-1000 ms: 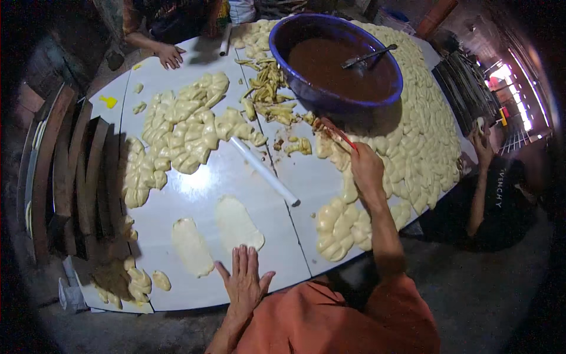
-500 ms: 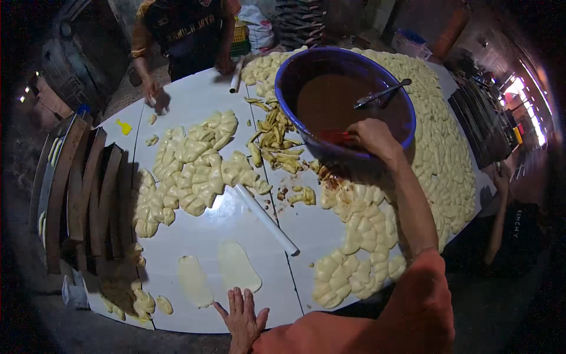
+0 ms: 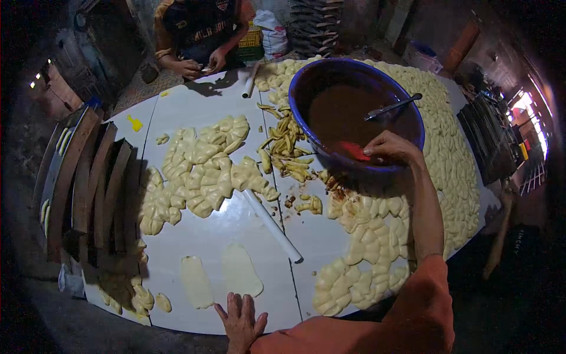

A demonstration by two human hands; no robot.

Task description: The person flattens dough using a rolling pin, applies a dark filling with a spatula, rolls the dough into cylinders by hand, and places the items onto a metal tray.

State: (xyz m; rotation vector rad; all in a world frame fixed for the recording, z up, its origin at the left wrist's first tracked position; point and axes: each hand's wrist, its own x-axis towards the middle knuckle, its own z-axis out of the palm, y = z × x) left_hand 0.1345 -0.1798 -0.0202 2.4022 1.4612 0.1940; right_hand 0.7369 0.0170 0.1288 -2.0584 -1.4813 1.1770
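White table [image 3: 177, 242] | our right fingers [image 3: 375, 147] grip red scraper [image 3: 355, 151], apparently scooping brown paste [image 3: 336, 115] | left fingers [image 3: 233, 305] spread near flattened dough [image 3: 242, 271] | next: likely a level lift

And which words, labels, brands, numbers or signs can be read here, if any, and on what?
Dark shirt of the person across the table: pale lettering and a small chest emblem; wording not copied out.
Dark clothing of the person at the right: pale lettering, dim; not copied out either.
White sack behind: any print is too small to read.
Blue basin: none that I can see.
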